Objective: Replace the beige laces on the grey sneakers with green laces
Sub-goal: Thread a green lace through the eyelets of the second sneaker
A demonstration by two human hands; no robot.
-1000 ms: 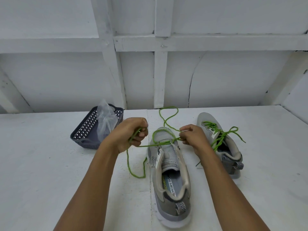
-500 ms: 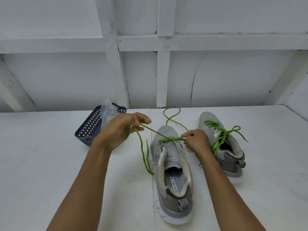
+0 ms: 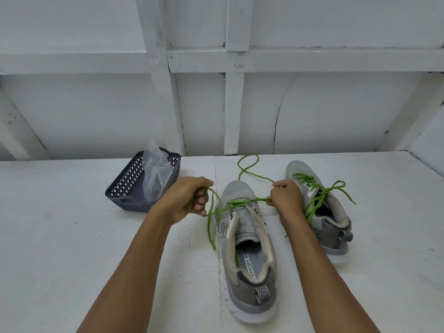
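Note:
A grey sneaker (image 3: pixel 247 236) lies in the middle of the white table, toe away from me. A green lace (image 3: pixel 236 203) crosses its front eyelets. My left hand (image 3: pixel 189 200) is shut on the lace's left part, whose free end hangs down beside the shoe. On the shoe's right side my right hand (image 3: pixel 286 198) pinches the other part, which loops back toward the wall. A second grey sneaker (image 3: pixel 329 227) to the right carries a green lace (image 3: pixel 317 200) through its eyelets.
A dark perforated basket (image 3: pixel 125 191) with a clear plastic bag (image 3: pixel 156 174) in it stands at the back left. A white panelled wall (image 3: pixel 230 104) closes the table's far edge.
My left hand has closed again on the lace and dropped closer to the shoe. The lace's left part now hangs lower beside the shoe. My right hand has stayed almost in place.

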